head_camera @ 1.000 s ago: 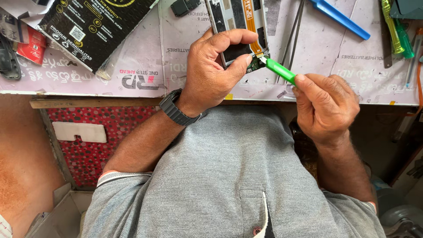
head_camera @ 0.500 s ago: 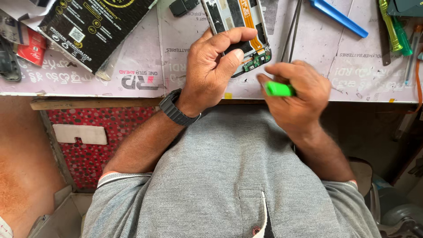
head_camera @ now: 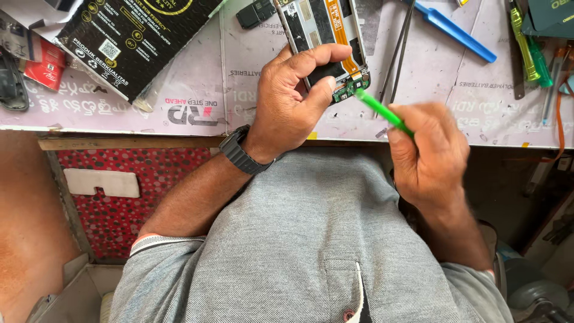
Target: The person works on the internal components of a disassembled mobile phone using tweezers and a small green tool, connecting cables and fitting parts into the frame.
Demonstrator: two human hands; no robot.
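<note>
1. Nearest the camera: grey shirt (head_camera: 311,239) of the person at work, filling the lower middle of the view. Both forearms reach up from it to the table edge.
2. Right hand (head_camera: 427,152), slightly blurred, closed around a green tool (head_camera: 382,110). The hand is at the table's near edge; the thin green shaft slants up and left out of the fist.
3. Tip of the green tool sits at a small green circuit board (head_camera: 350,90) at the bottom end of the opened phone; whether the tip actually touches it cannot be told.
4. Left hand (head_camera: 293,101), dark wristwatch (head_camera: 242,152) on the wrist, gripping the lower end of the opened phone (head_camera: 320,36). Fingers curl over the phone's face, thumb is pressed near the green board.
5. The opened phone lies on the white printed table mat (head_camera: 197,96), back off, innards up, an orange flex strip running down its length. Its top end runs out of view.
6. Left of the phone: black printed box (head_camera: 128,42) lying at an angle on the mat. Small dark part (head_camera: 256,13) just beside the phone's upper left.
7. Right of the phone: thin metal tweezers (head_camera: 400,48), then a blue flat tool (head_camera: 457,33), well apart from the hands.
8. Far right edge: green-handled screwdrivers (head_camera: 529,51) lying together on the mat.
</note>
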